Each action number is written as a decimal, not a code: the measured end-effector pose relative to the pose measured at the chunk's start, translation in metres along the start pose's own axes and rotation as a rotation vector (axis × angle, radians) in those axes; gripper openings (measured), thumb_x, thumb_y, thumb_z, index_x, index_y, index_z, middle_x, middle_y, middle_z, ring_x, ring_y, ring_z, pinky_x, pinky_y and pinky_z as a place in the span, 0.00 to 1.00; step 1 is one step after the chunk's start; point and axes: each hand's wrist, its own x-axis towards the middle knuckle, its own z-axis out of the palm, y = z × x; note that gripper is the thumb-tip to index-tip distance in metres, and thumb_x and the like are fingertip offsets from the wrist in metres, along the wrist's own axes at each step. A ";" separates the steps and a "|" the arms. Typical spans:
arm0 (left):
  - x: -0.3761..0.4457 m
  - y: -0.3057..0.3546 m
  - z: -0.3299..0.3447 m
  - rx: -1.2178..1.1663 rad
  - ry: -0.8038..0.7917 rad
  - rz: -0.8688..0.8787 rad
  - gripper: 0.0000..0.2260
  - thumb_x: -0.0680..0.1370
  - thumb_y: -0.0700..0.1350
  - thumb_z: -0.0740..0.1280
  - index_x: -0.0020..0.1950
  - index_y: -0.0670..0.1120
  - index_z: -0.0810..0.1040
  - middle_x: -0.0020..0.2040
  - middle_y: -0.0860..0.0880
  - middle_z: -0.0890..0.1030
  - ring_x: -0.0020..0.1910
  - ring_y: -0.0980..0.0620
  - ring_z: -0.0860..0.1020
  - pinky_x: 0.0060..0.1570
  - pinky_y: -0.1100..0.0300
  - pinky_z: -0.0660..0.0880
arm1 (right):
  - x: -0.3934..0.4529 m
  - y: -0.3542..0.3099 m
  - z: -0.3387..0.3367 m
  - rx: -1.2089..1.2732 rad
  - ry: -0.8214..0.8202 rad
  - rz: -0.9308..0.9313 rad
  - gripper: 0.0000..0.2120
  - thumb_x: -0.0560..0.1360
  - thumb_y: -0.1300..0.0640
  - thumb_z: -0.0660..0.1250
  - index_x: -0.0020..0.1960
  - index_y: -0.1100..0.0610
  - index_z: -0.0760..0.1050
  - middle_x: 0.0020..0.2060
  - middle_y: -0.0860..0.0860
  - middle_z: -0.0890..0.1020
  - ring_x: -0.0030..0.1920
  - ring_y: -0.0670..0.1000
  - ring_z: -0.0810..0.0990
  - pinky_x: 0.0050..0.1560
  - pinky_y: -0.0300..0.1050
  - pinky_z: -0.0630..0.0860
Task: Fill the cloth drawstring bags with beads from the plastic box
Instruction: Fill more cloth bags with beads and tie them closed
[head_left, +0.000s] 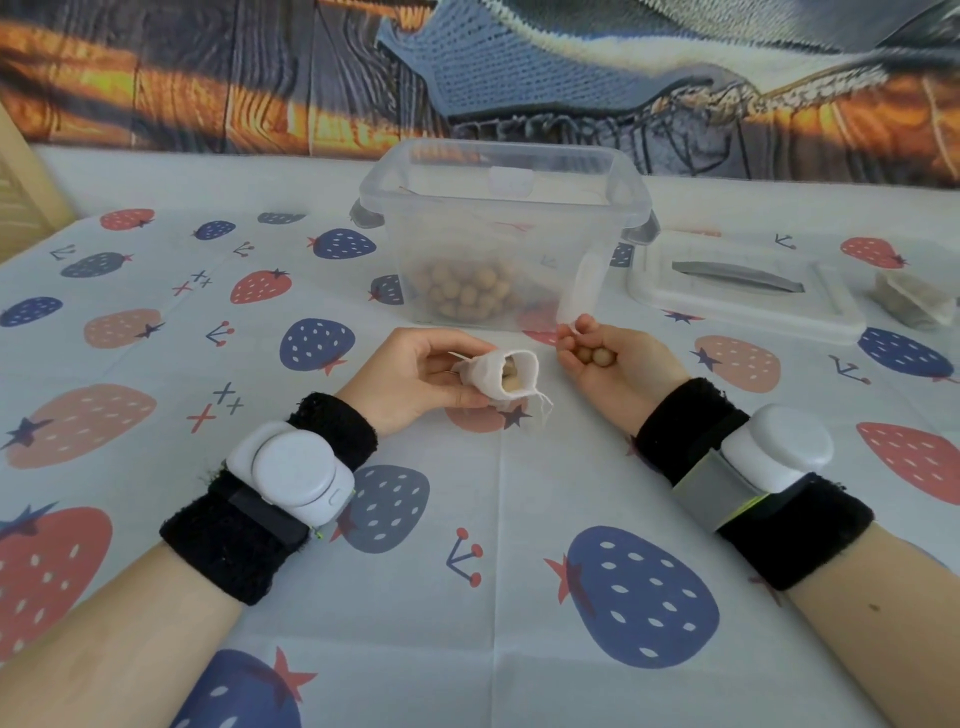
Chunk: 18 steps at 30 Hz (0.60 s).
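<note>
Left hand (415, 376) gripping open-mouthed white cloth bag (506, 376); right hand (613, 358) cupping tan beads (597, 357), both hovering over open tablecloth (493, 519) nearer than the plastic box (501, 234).

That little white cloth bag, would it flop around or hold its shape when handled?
Probably floppy: the cloth bag sags and creases where the left hand grips it. Its mouth gapes open, so beads inside could likely roll out if tipped. It looks light.

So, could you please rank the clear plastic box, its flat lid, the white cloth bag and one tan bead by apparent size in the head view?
1. Clear plastic box
2. Flat clear lid
3. White cloth bag
4. Tan bead, held in the right hand
</note>
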 end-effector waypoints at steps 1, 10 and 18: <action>0.000 0.000 0.000 0.018 -0.007 0.000 0.16 0.66 0.32 0.74 0.52 0.42 0.79 0.51 0.45 0.82 0.50 0.53 0.79 0.54 0.64 0.76 | -0.001 0.000 0.001 0.009 -0.016 0.001 0.14 0.78 0.72 0.51 0.40 0.62 0.69 0.27 0.57 0.78 0.35 0.50 0.74 0.30 0.34 0.77; 0.000 0.001 0.002 0.042 0.061 0.014 0.16 0.66 0.33 0.74 0.49 0.48 0.79 0.47 0.51 0.83 0.46 0.57 0.81 0.50 0.67 0.76 | -0.016 0.015 0.006 -0.618 -0.114 -0.382 0.12 0.81 0.60 0.51 0.41 0.57 0.66 0.19 0.45 0.61 0.19 0.44 0.56 0.22 0.31 0.54; -0.001 0.002 0.002 0.100 0.082 0.037 0.16 0.66 0.34 0.75 0.49 0.48 0.79 0.46 0.50 0.83 0.45 0.57 0.81 0.48 0.67 0.76 | -0.019 0.022 0.006 -0.738 -0.264 -0.716 0.05 0.71 0.56 0.64 0.43 0.54 0.68 0.30 0.45 0.70 0.26 0.40 0.66 0.30 0.32 0.68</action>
